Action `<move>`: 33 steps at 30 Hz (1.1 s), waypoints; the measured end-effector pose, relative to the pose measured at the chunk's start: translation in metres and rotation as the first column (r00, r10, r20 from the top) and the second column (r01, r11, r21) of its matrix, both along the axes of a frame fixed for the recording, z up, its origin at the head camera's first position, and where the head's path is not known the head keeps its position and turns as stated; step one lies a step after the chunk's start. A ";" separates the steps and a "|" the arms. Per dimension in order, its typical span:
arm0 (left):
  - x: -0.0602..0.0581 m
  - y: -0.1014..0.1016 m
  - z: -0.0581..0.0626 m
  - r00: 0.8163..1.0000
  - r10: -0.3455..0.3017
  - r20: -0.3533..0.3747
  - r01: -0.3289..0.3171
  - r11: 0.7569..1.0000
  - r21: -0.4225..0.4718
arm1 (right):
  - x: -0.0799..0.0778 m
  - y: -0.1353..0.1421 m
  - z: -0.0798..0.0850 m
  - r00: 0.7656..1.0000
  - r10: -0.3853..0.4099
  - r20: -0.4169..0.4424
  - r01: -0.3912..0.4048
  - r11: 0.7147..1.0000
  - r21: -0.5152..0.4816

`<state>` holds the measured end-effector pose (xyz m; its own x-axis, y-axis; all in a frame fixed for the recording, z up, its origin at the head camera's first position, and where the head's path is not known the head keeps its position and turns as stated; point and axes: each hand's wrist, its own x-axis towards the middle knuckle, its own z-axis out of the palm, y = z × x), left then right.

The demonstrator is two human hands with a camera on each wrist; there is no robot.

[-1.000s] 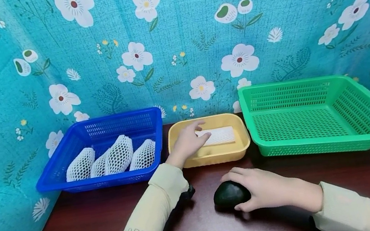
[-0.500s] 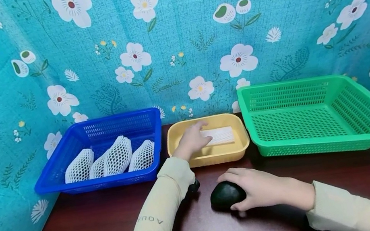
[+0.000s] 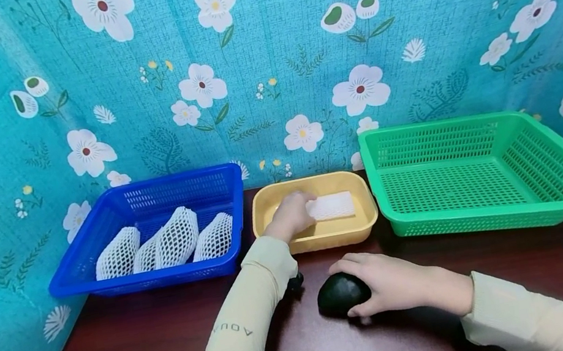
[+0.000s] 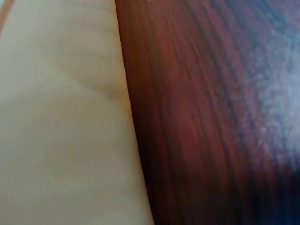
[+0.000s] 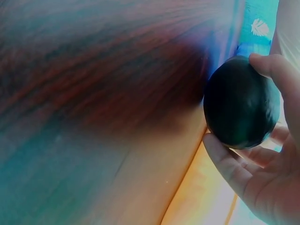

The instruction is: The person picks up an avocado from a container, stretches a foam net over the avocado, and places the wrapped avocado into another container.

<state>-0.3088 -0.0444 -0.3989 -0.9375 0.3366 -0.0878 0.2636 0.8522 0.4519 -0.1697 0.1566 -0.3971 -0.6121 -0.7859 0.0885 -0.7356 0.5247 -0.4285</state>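
Observation:
In the head view my right hand (image 3: 397, 281) grips a dark, smooth avocado (image 3: 342, 296) low over the table. The right wrist view shows the same avocado (image 5: 241, 103) with thumb and fingers curled round it. My left hand (image 3: 292, 214) reaches down into the yellow tray (image 3: 334, 240), fingertips right at the left end of a flat white foam net sleeve (image 3: 332, 206). I cannot tell whether those fingers pinch the sleeve. Only the left sleeve (image 4: 65, 126) and the tabletop appear in the left wrist view.
A blue basket (image 3: 150, 278) on the left holds several dark fruits in white foam nets (image 3: 177, 239). To the right stands a green basket (image 3: 490, 221) with a slotted floor. Behind them hangs a flowered teal cloth (image 3: 259, 111). The table (image 3: 137, 348) is dark wood.
My left hand has moved slightly right, then its fingers have come down to the foam net sleeve. My right hand keeps hold of the avocado, a little further left in view.

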 end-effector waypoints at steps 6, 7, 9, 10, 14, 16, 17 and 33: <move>0.000 0.001 0.001 1.000 0.001 0.017 0.000 0.999 -0.036 | 0.001 0.000 0.000 1.000 -0.005 0.013 0.005 1.000 0.004; 0.000 0.001 0.002 1.000 0.004 0.020 -0.003 0.999 -0.036 | 0.001 0.000 0.000 1.000 -0.005 0.016 0.005 1.000 0.002; 0.000 0.000 0.002 1.000 0.012 0.021 -0.011 0.999 -0.032 | 0.001 0.000 0.000 1.000 -0.003 0.020 0.003 1.000 0.001; 0.000 0.000 0.001 1.000 0.014 0.020 -0.014 0.999 -0.031 | 0.001 0.000 0.000 1.000 -0.002 0.022 0.002 1.000 0.001; 0.000 -0.001 0.001 1.000 0.027 -0.007 -0.027 0.999 -0.017 | 0.001 0.001 0.000 1.000 0.004 0.025 -0.005 1.000 0.006; -0.001 -0.002 0.001 0.999 0.036 -0.016 -0.036 0.999 0.003 | 0.001 0.001 0.000 1.000 0.005 0.025 -0.005 1.000 0.008; -0.001 -0.002 0.002 0.999 0.043 -0.022 -0.043 0.999 0.014 | 0.001 0.002 0.000 1.000 0.005 0.021 -0.005 1.000 0.009; 0.013 -0.005 0.022 0.978 0.107 -0.180 -0.081 0.986 0.146 | 0.001 -0.001 -0.001 1.000 0.015 -0.011 -0.015 1.000 0.019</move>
<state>-0.2954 -0.0498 -0.3774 -0.9611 0.2427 0.1322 0.2758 0.8108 0.5163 -0.1692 0.1552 -0.3985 -0.5990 -0.7967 0.0803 -0.7481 0.5211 -0.4108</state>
